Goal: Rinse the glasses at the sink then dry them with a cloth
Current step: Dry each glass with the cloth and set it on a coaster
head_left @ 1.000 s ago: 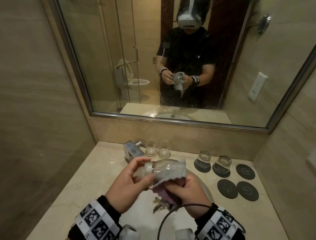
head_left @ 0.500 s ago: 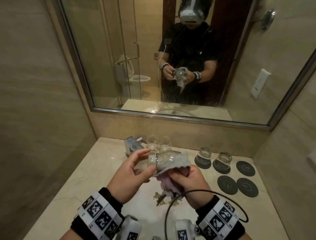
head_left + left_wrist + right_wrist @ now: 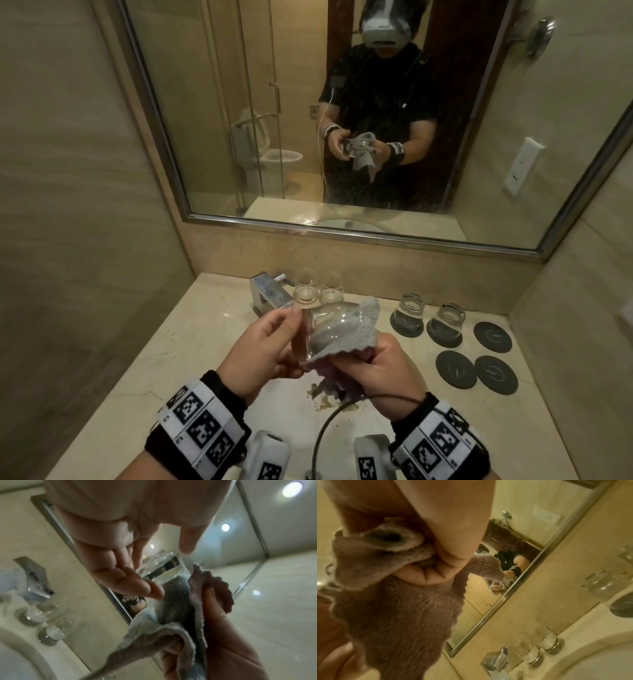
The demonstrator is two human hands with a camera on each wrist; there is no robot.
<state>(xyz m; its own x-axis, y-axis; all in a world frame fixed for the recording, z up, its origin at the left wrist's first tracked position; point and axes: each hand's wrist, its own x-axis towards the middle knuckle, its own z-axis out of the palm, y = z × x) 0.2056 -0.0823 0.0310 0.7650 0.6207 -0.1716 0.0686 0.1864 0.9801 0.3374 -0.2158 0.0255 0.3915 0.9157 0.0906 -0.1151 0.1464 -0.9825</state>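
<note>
The left hand [image 3: 260, 346] is pinching the thick base of the glass [image 3: 329, 329], held sideways above the sink [image 3: 274, 404], while the right hand [image 3: 373, 366] is gripping the cloth [image 3: 359, 325] stuffed into its mouth. Wet glass is likely slick and breakable, so that heavy base looks the safest hold.

Fuzzy cloth [image 3: 346, 337], clear glossy glass [image 3: 329, 325]

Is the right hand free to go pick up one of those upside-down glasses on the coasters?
Probably not yet: the right hand grips the cloth around the held glass. The path to the upside-down glasses looks unobstructed.
</note>
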